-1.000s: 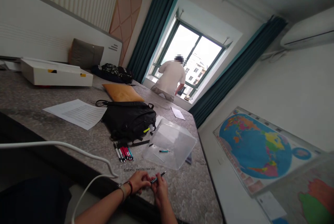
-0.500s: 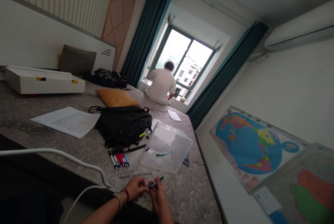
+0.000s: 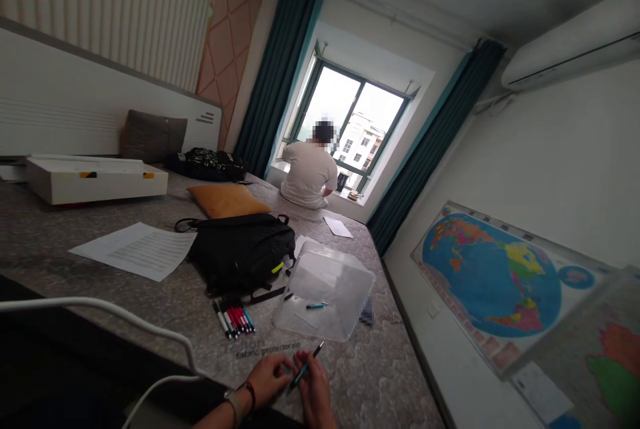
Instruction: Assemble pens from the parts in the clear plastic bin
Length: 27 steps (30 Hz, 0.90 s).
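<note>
Over the near part of the mattress, my right hand (image 3: 316,386) is closed around a slim teal and black pen (image 3: 301,374), its dark tip pointing up and away. My left hand (image 3: 269,381), with bands on its wrist, is curled in a pinch beside the pen; whatever its fingertips hold is hidden. Just beyond, a row of several pens (image 3: 234,320) in white, black, red and teal lies on the mattress. A clear plastic tray (image 3: 345,276) to their right holds another teal pen (image 3: 316,306) and small thin pieces.
A black backpack (image 3: 240,252) lies behind the pens, with a printed sheet (image 3: 137,249) to its left and an orange cushion (image 3: 227,200) behind. A white cable (image 3: 125,316) crosses the near left. A person (image 3: 309,172) sits by the window; a white box (image 3: 100,182) stands far left.
The camera view has tilted slightly, shifting the scene down and right. The pen in my right hand now points more steeply upward. Both hands stay close together.
</note>
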Tool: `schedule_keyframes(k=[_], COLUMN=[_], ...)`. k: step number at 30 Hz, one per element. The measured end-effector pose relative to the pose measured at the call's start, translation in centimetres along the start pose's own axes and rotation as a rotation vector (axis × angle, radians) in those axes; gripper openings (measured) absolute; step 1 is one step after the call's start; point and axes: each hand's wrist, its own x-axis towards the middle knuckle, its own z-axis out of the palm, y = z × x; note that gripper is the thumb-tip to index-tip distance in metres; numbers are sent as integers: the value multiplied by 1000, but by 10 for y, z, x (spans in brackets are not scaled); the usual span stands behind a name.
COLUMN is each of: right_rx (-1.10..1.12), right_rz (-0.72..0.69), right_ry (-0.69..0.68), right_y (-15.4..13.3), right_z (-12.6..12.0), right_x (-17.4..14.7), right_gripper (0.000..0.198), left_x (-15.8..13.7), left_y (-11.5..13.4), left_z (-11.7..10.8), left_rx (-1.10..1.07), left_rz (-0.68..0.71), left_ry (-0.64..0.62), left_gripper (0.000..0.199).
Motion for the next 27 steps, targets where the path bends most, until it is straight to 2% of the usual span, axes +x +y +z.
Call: schedule_keyframes(k=[2,3,6,8,10,13,19,24,27], right_rx=[27,32,47,43,29,-4,-70,-42,11], right_rz=[12,30,72,67,58,34,52,95,142], right_ry=[-1,-4,-1,7,17,18,-3,-26,-33], right_y=[-2,-4,-10,-12,-14,-15,-15,-15,-17], right_z=[0,0,3,5,8,12,14,11,9], right_x=[-3,-4,-8,-10,-12,-14,-17,-14,-9], right_gripper=[46,47,46,42,38,35,38,40,50], left_x=[-8,-13,-31,-43,-52,-59,-53,-51,-54], left_y=[2,4,12,17,22,30,54,69,71], left_z=[1,1,1,-1,-2,-2,4,6,-2], left_rx=[71,74,99,149,202,241,318,489,559], left_rz=[18,18,6,71,150,232,252,280,261], left_ry=[88,84,10,-53,-63,-52,-123,-159,-145], left_gripper=[34,36,45,59,69,73,70,37,30])
